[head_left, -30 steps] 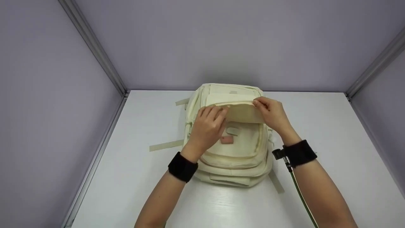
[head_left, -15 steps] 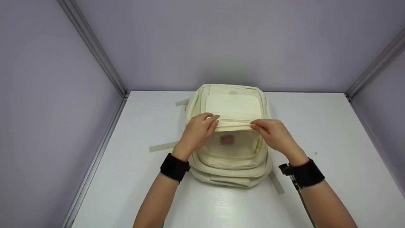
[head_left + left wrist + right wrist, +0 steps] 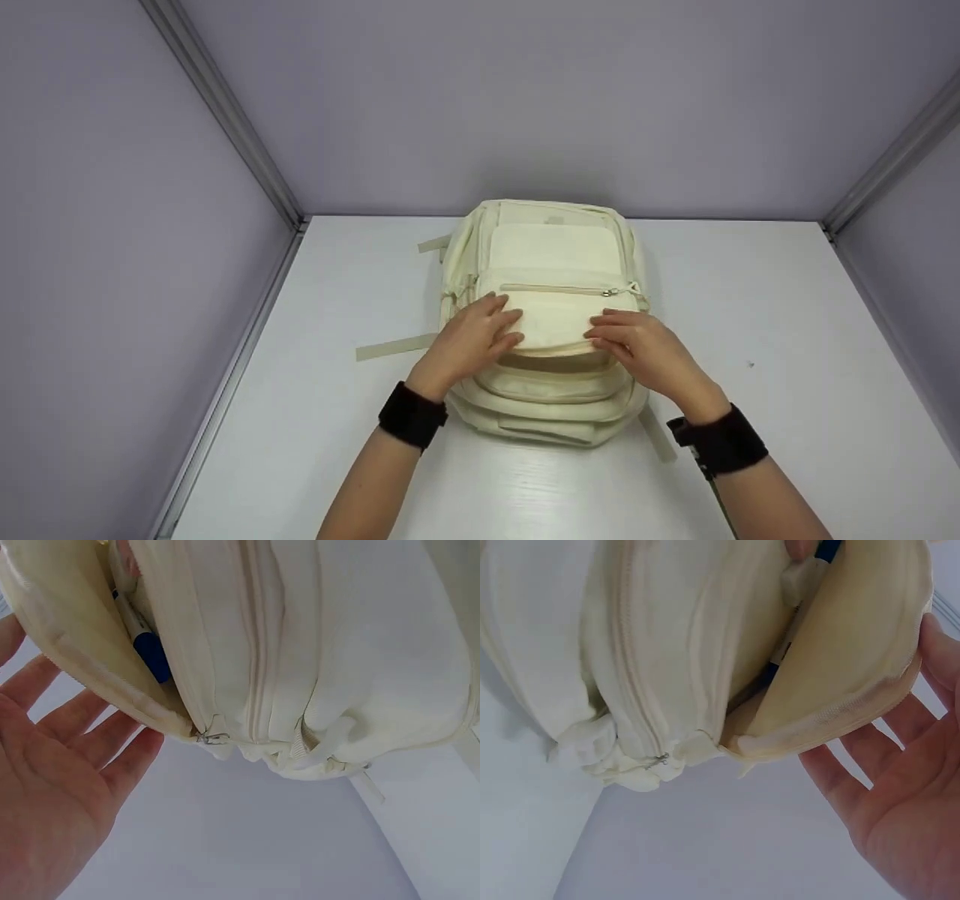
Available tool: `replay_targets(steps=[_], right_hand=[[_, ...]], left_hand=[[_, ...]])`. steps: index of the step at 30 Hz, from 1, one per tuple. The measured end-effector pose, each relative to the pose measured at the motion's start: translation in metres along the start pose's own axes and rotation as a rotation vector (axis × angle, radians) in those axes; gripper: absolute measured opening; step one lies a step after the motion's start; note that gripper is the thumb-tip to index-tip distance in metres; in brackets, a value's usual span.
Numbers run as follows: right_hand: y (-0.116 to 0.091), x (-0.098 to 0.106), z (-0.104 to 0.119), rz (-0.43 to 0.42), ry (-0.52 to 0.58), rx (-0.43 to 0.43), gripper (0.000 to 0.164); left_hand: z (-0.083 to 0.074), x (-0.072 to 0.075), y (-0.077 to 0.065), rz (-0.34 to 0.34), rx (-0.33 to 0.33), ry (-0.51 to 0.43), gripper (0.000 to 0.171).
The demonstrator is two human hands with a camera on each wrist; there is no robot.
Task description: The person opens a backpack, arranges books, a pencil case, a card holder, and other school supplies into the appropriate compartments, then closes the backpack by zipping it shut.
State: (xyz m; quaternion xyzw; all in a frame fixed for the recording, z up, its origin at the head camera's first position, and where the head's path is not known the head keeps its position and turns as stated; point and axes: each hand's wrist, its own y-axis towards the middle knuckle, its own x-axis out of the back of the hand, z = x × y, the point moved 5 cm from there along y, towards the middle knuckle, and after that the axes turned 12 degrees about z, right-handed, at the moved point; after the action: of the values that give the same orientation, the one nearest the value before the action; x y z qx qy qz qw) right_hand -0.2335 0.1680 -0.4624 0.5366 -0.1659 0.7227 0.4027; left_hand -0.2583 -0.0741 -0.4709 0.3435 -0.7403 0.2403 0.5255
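A cream backpack lies on the white table, its front pocket unzipped. My left hand rests its spread, fairly straight fingers on the left side of the pocket's front flap. On the flap's right side lie the extended fingers of my right hand, the thumb near the edge. Both wrist views show the fingers along the flap's outer face and a gap between flap and bag. Inside that gap is a pen-like stick with blue ends and a white middle, beside a small white piece and a pinkish piece.
Grey straps stick out from under the backpack at the left, and another strap at the lower right. A zipper pull sits above the flap. Pale walls with metal corner rails enclose the table.
The flap, first held up by its edge, has come down toward me over the pocket, hiding the pink and white pieces from the head view. Both hands moved down with it and loosened their fingers.
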Motion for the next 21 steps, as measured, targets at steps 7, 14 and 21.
replay_targets(steps=[7,14,21], right_hand=[[-0.01,-0.027,-0.009,-0.018,-0.084,0.043,0.026],[-0.015,-0.038,-0.022,-0.108,-0.193,0.112,0.045],[-0.015,-0.039,-0.026,-0.09,-0.19,0.105,0.045]], left_hand=[[-0.003,-0.02,0.0,-0.005,0.053,0.134,0.051],[-0.005,-0.033,0.006,-0.069,0.05,0.221,0.044],[0.01,-0.02,0.009,-0.248,0.016,0.081,0.033]])
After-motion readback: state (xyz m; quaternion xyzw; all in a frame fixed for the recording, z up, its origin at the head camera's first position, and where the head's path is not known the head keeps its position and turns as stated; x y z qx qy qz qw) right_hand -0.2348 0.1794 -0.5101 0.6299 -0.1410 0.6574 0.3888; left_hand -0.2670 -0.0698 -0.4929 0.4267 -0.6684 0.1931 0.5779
